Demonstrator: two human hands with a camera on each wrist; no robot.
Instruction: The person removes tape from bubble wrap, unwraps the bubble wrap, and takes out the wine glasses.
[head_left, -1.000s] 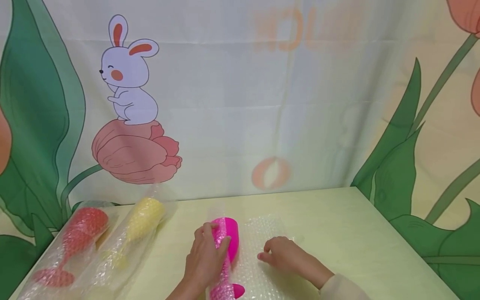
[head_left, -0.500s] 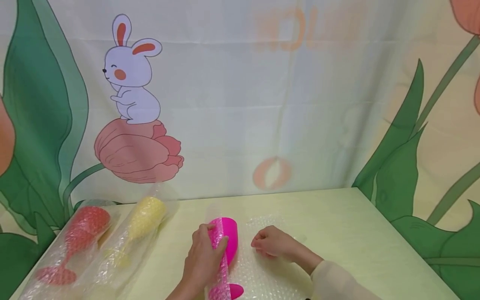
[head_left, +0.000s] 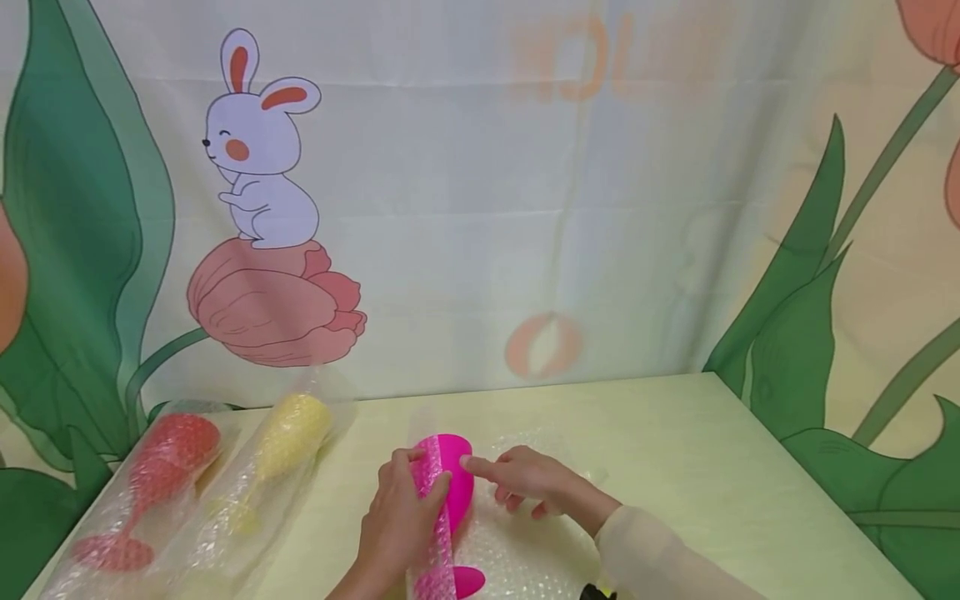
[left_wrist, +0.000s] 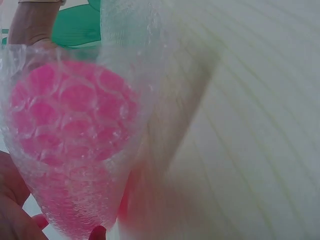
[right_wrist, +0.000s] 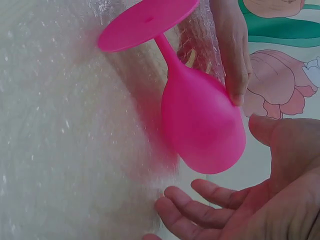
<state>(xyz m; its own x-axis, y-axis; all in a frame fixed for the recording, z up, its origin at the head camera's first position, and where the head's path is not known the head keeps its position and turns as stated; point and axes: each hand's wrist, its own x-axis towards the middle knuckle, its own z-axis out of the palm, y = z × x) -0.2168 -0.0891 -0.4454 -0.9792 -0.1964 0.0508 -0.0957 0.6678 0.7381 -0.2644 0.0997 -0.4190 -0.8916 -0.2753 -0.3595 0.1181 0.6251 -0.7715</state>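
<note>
A bright pink goblet (head_left: pixel 459 487) lies on bubble wrap (head_left: pixel 517 550), its left side covered by a fold of the wrap. My left hand (head_left: pixel 401 508) grips the wrapped bowl, with the thumb along the fold. In the right wrist view, the goblet (right_wrist: pixel 205 125) shows its bare bowl, stem and round foot. My right hand (head_left: pixel 536 479) is beside the bowl's right side, index finger extended to its rim, other fingers loosely bent, holding nothing. Through the bubble wrap (left_wrist: pixel 75 190), the left wrist view shows the goblet's round end.
On the left of the pale table (head_left: pixel 660 433) lie a red goblet (head_left: pixel 176 442) and a yellow goblet (head_left: pixel 292 433), each wrapped in bubble wrap. A printed curtain (head_left: pixel 450 250) hangs behind. A small black thing (head_left: pixel 596 592) shows at the bottom edge.
My right hand has moved left to the goblet's bowl and its index finger has straightened. My left hand keeps its grip, with the goblet almost unmoved.
</note>
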